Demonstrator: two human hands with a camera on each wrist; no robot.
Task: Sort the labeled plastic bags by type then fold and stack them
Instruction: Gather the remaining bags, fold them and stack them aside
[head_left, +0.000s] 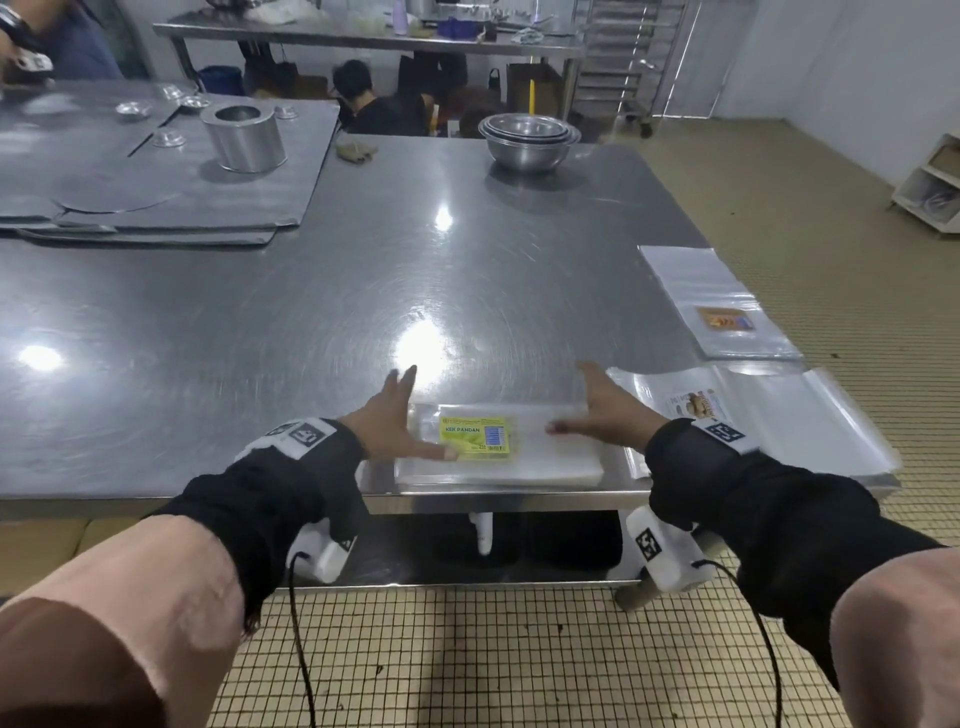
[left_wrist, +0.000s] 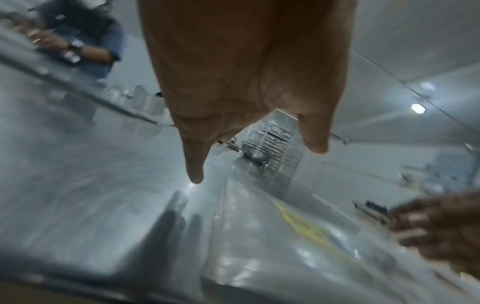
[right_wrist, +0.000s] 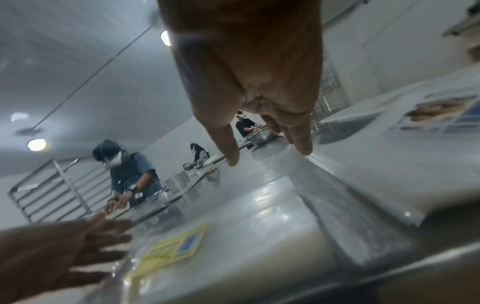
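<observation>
A folded stack of clear plastic bags (head_left: 498, 465) lies at the table's near edge, topped by a yellow-green "KEK PANDAN" label (head_left: 478, 439). My left hand (head_left: 397, 421) is at the stack's left end, fingers spread and straight, thumb on the label's left edge. My right hand (head_left: 597, 410) is at the right end, fingers straight, thumb reaching over the plastic. Neither hand grips anything. The right wrist view shows the yellow label (right_wrist: 176, 244) between the left hand (right_wrist: 64, 246) and the right hand (right_wrist: 259, 82). In the blurred left wrist view the left hand (left_wrist: 246, 82) hangs over the stack (left_wrist: 306, 226).
A flat pile of bags with a brown pastry label (head_left: 696, 405) lies just right of my right hand. Another pile with an orange label (head_left: 724, 322) sits further back at the right edge. Nested steel bowls (head_left: 527, 137), a metal tin (head_left: 244, 137) and metal sheets (head_left: 156, 208) stand farther off.
</observation>
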